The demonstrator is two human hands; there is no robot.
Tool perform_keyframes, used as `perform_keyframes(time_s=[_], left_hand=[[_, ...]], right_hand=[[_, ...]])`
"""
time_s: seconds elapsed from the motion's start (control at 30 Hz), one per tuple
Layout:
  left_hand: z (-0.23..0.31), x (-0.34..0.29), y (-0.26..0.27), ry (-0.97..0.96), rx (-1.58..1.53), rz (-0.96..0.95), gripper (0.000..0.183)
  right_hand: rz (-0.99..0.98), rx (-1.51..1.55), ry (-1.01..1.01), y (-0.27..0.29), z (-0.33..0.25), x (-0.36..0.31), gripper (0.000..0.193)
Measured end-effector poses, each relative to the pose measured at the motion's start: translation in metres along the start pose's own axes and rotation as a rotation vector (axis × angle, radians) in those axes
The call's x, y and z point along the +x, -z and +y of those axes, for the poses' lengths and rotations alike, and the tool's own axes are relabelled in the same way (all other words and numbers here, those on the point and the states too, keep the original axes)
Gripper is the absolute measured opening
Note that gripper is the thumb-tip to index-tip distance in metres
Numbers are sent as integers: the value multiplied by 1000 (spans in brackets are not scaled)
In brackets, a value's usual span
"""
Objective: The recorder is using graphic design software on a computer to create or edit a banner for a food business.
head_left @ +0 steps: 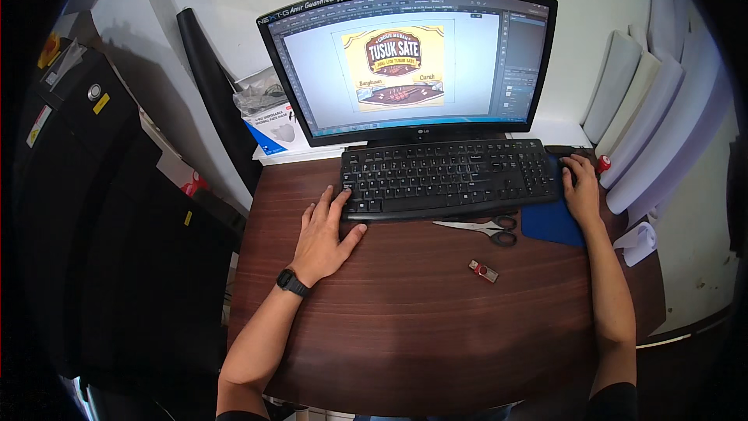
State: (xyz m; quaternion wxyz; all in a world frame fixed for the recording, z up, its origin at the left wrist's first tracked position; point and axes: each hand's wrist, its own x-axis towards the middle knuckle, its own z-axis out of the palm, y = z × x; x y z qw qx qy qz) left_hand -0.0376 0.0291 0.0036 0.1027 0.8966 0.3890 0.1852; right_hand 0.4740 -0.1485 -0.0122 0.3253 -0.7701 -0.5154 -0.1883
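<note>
My left hand [321, 238] rests at the left end of a black keyboard [444, 179], fingers spread over its lower left keys and thumb out over the desk. A black watch [292, 282] is on that wrist. At the right, my right hand [580, 189] lies at the edge of a blue mouse pad [549, 222], its fingers curled over a dark computer mouse that they mostly hide. Behind the keyboard, a monitor [475, 62] displays a yellow and brown poster design in an editing program.
Scissors [491, 228] with black handles lie below the keyboard. Nearer is a red and silver USB stick [483, 271] on the brown desk [421, 327]. A mask box [276, 129] stands left of the monitor, white rolls [639, 132] lean at right, and a large black machine [132, 210] fills the left.
</note>
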Motion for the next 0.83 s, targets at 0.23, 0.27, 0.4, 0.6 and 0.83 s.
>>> perform_keyframes(time_s=[0.23, 0.27, 0.4, 0.6, 0.83], left_hand=[[-1, -2, 0, 3, 5, 7, 73], [-2, -2, 0, 0, 7, 7, 73], [-2, -1, -1, -4, 4, 11, 73], [0, 0, 2, -3, 0, 9, 74], [-1, 0, -1, 11, -5, -4, 74]], right_hand=[[5, -94, 72, 12, -26, -5, 52], [5, -95, 73, 13, -27, -5, 52], [-33, -139, 48, 9, -21, -5, 50], [1, -14, -62, 5, -7, 0, 34], [-12, -21, -49, 4, -7, -1, 30]])
